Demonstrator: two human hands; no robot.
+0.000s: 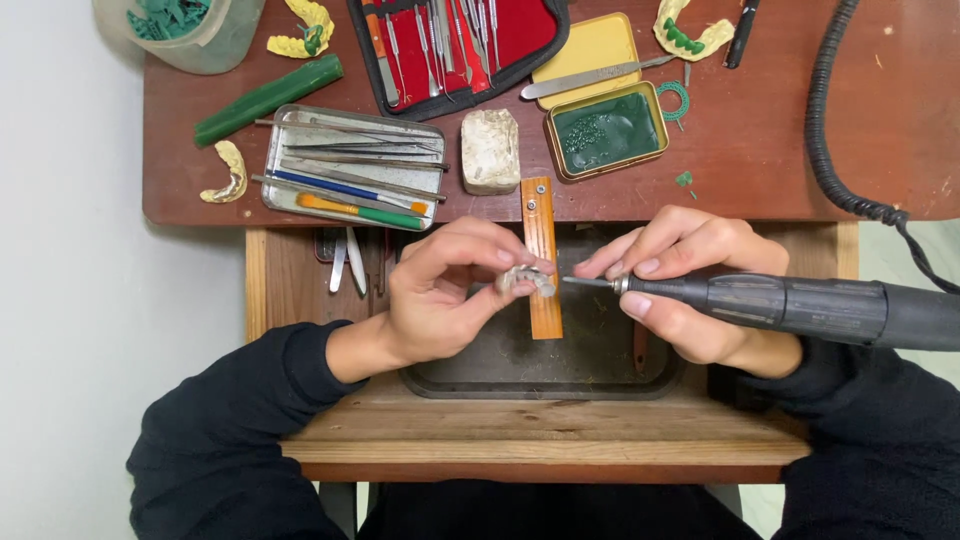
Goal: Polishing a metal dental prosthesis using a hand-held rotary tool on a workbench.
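Observation:
My left hand (447,295) pinches a small greyish metal dental piece (522,281) between thumb and fingertips, over a narrow wooden bench peg (541,300). My right hand (690,290) grips a dark rotary handpiece (790,305) like a pen. Its thin bur tip (585,283) touches the right side of the piece. A thick black cable (830,140) runs from the handpiece up across the bench.
A dark catch tray (520,378) lies under my hands. On the brown bench top are a metal tray of instruments (350,165), a green wax stick (268,98), a stone block (490,150), a tin of green wax (606,130), a red tool case (455,40) and yellow dental casts (225,175).

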